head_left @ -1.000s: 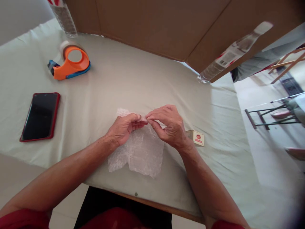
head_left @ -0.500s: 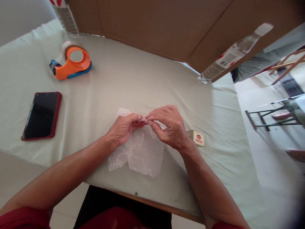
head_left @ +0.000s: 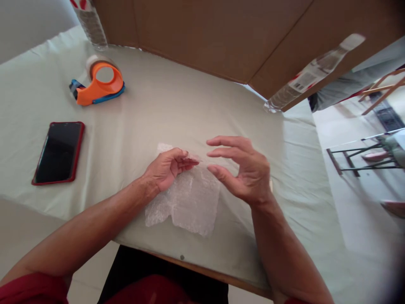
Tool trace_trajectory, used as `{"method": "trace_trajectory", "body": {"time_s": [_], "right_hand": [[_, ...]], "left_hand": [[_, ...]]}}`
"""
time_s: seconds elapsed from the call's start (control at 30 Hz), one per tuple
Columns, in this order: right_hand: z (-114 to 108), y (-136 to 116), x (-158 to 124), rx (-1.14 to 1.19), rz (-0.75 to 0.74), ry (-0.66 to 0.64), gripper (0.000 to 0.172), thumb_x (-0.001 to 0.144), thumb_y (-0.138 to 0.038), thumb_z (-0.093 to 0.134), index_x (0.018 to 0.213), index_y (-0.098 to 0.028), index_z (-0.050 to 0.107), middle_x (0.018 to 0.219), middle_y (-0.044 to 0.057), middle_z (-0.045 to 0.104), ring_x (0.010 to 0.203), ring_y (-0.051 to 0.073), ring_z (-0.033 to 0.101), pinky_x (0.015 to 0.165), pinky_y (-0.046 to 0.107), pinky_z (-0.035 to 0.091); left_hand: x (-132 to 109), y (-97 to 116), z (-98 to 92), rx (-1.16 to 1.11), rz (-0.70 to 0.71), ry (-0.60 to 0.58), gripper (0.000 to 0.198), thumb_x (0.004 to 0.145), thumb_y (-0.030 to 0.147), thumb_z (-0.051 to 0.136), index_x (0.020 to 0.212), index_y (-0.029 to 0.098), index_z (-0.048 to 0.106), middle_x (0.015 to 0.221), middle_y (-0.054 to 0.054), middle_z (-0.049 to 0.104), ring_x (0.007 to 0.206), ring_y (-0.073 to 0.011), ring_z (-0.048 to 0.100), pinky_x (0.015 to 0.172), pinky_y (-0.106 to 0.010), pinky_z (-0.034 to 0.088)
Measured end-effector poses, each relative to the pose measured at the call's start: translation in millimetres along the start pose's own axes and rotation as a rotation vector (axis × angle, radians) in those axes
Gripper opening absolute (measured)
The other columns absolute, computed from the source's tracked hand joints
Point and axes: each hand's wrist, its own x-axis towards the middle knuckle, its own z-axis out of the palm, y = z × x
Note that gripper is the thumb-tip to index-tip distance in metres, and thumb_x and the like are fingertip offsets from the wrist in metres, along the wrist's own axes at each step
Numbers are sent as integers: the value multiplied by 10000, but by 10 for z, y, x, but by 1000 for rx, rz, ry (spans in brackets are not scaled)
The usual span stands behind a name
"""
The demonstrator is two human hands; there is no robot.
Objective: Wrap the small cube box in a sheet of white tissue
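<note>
A clear sheet of bubble wrap (head_left: 194,202) lies on the table in front of me. My left hand (head_left: 169,169) is over its upper part, thumb pressed toward the curled fingers, with a bit of clear plastic at the fingertips that looks like part of the wrap. To the right, my right hand (head_left: 243,169) is raised and open, fingers spread and holding nothing, a short gap from the left fingertips. Its wrist hides most of a small box, of which only a pale edge (head_left: 271,185) shows.
An orange tape dispenser (head_left: 104,86) and a red-cased phone (head_left: 59,153) lie on the left. Brown cardboard (head_left: 202,38) stands along the back, with a plastic bottle (head_left: 91,27) at its left and another bottle (head_left: 311,76) at its right. The table edge (head_left: 196,268) is close to me.
My right hand has let go at the left fingertips, opened and moved right, covering most of the small box. My left hand stays nearly in place over the bubble wrap.
</note>
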Motion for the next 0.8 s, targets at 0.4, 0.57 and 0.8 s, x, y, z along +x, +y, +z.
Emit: {"method": "trace_trajectory", "body": {"time_s": [0.4, 0.57, 0.8], "right_hand": [[189, 233, -26, -60, 196, -94, 79, 912, -213, 645, 904, -232, 721, 885, 27, 783, 849, 208, 716, 891, 405, 487], [147, 235, 36, 148, 380, -23, 121, 900, -259, 640, 818, -219, 718, 824, 13, 767, 795, 184, 702, 793, 330, 525], [140, 271, 47, 248, 414, -98, 128, 872, -273, 651, 787, -204, 717, 790, 14, 736, 769, 161, 668, 730, 291, 506]], "left_hand": [[-20, 34, -23, 68, 35, -67, 258, 725, 427, 697, 669, 175, 710, 815, -95, 785, 881, -266, 738, 918, -406, 506], [-153, 48, -4, 384, 402, -17, 264, 779, 437, 665, 701, 194, 730, 769, -74, 734, 828, -253, 686, 882, -391, 509], [-198, 32, -39, 1017, 992, 150, 337, 667, 176, 744, 995, 249, 729, 1292, -77, 661, 1386, -353, 457, 1200, -484, 298]]}}
